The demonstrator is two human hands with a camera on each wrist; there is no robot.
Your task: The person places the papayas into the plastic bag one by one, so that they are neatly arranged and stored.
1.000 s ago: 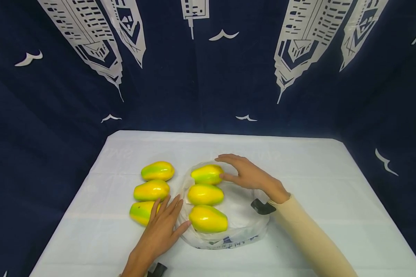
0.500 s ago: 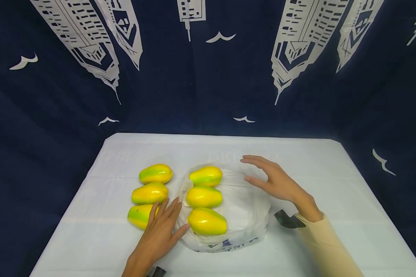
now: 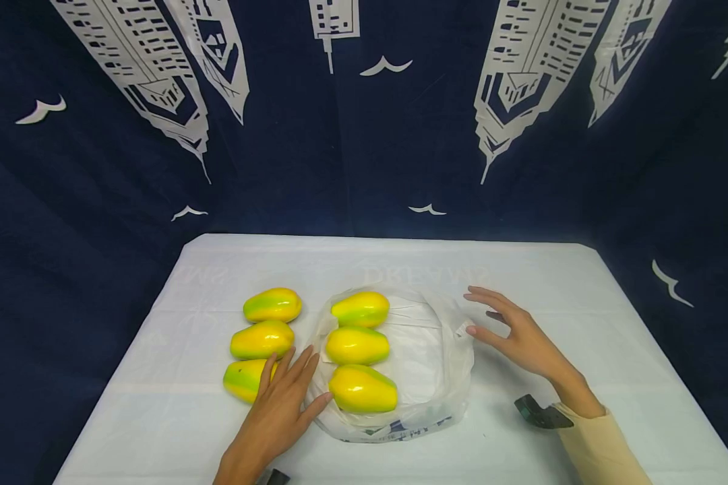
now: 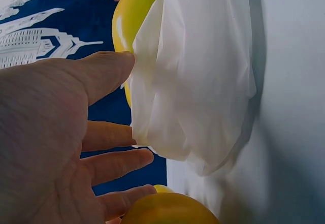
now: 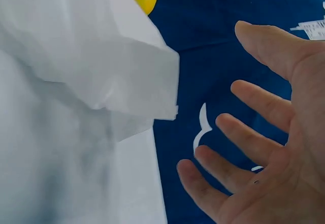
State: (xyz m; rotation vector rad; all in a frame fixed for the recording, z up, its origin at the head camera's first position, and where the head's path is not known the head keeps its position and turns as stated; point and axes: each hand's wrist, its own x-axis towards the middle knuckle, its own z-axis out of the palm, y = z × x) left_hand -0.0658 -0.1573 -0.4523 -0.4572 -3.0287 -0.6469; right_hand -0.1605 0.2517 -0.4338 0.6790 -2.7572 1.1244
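A white plastic bag (image 3: 425,404) lies spread wide in the middle of the table, its rim rolled in a ring. Three glossy yellow-green papaya-like fruits are lined up in its left half, the closest being one fruit (image 3: 362,389). My left hand (image 3: 279,411), fingers straight and spread, rests at the bag's left side; in the left wrist view its thumb touches the white plastic (image 4: 198,71). My right hand (image 3: 524,340) hovers just right of the bag, fingers apart and gently bent. Nothing is in its grasp in the right wrist view, where the bag's edge (image 5: 147,76) appears beside it.
Three similar fruits stand in a column left of the bag; the closest one (image 3: 243,378) is partly hidden by my left hand. A white cloth covers the table (image 3: 522,263). Behind hangs a dark blue curtain (image 3: 352,155) with white building and bird prints.
My right hand has drawn away from the farthest fruit in the bag, moving right past the bag's right rim. The left hand and all fruits keep their places.
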